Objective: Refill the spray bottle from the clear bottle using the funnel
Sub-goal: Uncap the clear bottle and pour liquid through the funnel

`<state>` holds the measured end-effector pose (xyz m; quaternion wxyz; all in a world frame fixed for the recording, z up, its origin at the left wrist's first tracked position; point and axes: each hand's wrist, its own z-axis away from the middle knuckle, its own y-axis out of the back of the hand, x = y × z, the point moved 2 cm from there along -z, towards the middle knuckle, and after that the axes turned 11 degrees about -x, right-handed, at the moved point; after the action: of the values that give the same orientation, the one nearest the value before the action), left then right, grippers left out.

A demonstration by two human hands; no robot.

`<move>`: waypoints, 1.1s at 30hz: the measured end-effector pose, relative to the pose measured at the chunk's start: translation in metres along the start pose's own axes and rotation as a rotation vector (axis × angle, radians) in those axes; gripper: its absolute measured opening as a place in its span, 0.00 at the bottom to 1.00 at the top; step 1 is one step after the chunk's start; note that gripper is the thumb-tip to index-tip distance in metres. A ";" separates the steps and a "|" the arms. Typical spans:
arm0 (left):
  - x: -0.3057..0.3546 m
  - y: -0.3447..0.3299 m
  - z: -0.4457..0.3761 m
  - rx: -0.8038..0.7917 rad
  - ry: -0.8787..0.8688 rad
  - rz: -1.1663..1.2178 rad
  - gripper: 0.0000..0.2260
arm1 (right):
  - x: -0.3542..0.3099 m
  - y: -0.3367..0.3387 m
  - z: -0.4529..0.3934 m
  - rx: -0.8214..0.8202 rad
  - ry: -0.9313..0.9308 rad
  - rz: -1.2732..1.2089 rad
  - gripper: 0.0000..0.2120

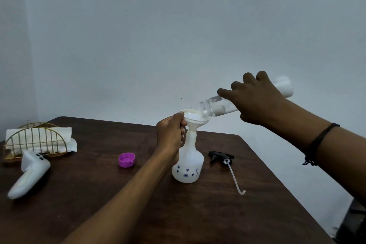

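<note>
- Right hand [255,103] grips the clear bottle [217,108], tipped nearly level, mouth pointing left over the funnel [195,120].
- Left hand [171,136] clasps the funnel rim atop the upright spray bottle [189,162] on the table [99,194].
- Contents unclear.

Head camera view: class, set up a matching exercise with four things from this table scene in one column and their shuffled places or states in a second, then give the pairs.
Things
1. funnel
2. clear bottle
3. purple cap
4. trigger sprayer

Places or states
A. lying on the table right of the spray bottle
B. tipped over, held in the right hand
C. sitting in the spray bottle's neck
D. open side up on the table, left of the left hand

Pairs: 1-C, 2-B, 3-D, 4-A
</note>
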<state>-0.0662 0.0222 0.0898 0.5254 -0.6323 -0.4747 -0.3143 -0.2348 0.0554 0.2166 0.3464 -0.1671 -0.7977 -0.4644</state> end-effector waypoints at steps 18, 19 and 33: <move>-0.001 0.002 0.001 -0.025 0.012 0.000 0.16 | -0.002 -0.017 -0.016 0.357 0.007 0.278 0.29; -0.001 0.002 0.001 -0.024 0.013 0.002 0.17 | -0.002 -0.018 -0.016 0.359 0.011 0.276 0.29; -0.004 0.004 0.002 -0.053 -0.007 0.007 0.20 | 0.000 -0.033 -0.003 0.441 -0.071 0.096 0.30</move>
<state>-0.0645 0.0227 0.0841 0.5077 -0.6488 -0.4658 -0.3228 -0.2537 0.0360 0.1969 0.3680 -0.1412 -0.8827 -0.2557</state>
